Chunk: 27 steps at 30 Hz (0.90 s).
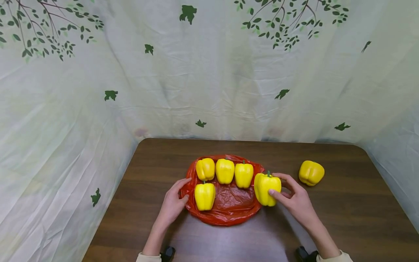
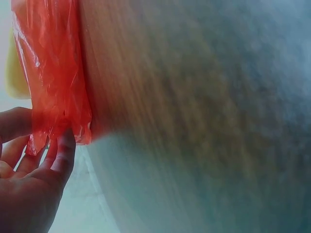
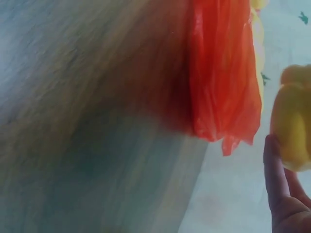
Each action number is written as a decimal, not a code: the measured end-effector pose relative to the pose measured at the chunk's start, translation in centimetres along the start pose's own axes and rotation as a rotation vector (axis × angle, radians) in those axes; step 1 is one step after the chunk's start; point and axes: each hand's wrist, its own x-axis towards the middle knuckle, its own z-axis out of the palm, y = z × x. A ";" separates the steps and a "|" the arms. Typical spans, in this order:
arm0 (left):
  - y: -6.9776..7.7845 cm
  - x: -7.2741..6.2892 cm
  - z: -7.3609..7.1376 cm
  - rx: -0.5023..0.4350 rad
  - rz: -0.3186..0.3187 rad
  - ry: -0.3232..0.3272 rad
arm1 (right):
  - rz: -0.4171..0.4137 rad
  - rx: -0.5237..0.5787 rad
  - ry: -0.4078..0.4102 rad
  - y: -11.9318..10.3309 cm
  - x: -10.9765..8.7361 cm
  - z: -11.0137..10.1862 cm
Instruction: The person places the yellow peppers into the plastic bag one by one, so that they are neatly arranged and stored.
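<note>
A red plastic bag [image 1: 229,198], spread into a round shape with a raised rim, lies on the table. Inside it are several yellow bell peppers: a row at the back, with one pepper [image 1: 204,196] standing at the front left. My left hand [image 1: 174,201] pinches the bag's left rim, and the left wrist view has the thin plastic [image 2: 58,73] between thumb and fingers. Over the bag's right rim, my right hand [image 1: 296,202] holds another yellow bell pepper [image 1: 263,189] upright, stem up, by its right side. The right wrist view catches part of this pepper [image 3: 294,126] above the fingertips.
One more yellow bell pepper [image 1: 311,173] lies on its side to the right, on the brown wooden table [image 1: 343,218]. Behind the table hangs a pale curtain [image 1: 212,91] with green leaf prints, which also runs along the left and right sides.
</note>
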 end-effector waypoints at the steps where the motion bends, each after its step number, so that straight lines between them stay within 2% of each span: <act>1: 0.0 0.0 0.0 -0.001 0.001 0.001 | 0.005 -0.002 -0.014 -0.3 0.1 0.1; 10: 0.1 0.1 0.0 0.000 0.003 0.000 | 0.015 0.014 -0.098 -3.3 0.5 0.6; 19: 0.0 0.1 0.1 -0.001 0.024 0.005 | 0.009 0.037 -0.125 -1.4 1.2 1.7; 27: -0.1 0.0 0.2 -0.009 0.033 0.020 | -0.008 0.003 -0.143 -1.6 1.3 3.0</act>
